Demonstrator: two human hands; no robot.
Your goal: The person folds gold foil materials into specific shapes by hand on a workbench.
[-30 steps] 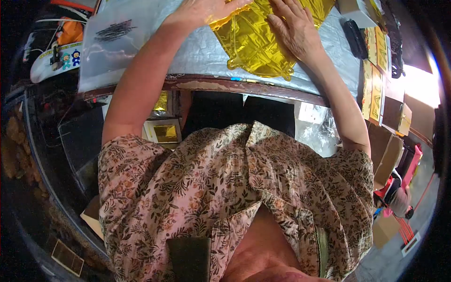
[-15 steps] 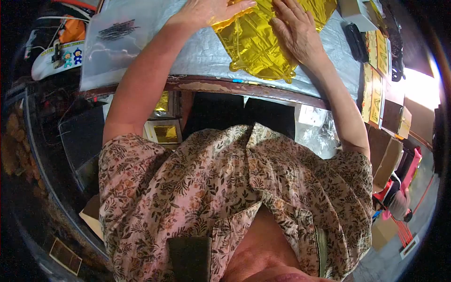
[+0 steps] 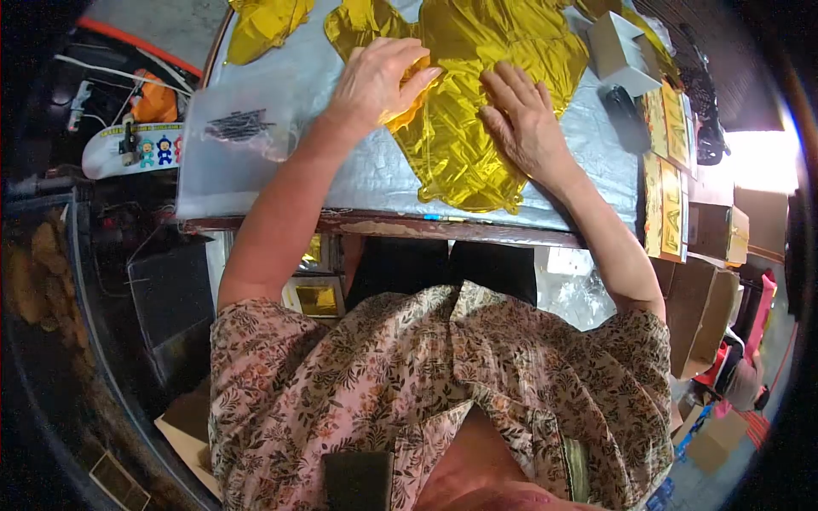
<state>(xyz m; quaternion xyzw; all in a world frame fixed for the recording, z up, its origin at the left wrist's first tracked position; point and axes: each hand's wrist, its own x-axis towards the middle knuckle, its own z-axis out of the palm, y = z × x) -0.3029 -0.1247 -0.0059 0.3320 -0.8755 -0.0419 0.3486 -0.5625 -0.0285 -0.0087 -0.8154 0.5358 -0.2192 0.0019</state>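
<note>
Gold foil balloon (image 3: 460,162) lay on the desk (image 3: 366,183); the left hand (image 3: 375,81) pinched a fold, the right hand (image 3: 521,119) pressed flat, fingers spread. I judged hard creasing could split it.

Grey-covered table (image 3: 375,183) with a chipped wooden edge, cardboard boxes (image 3: 703,315) at right, bright glare (image 3: 754,162) beyond.

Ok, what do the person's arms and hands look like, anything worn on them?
The left hand and right hand are bare: no gloves, no watch or ring that I can make out. Forearms are uncovered. The short sleeves of a loose floral blouse, pale pink with brown leaves, end above the elbows.
</note>
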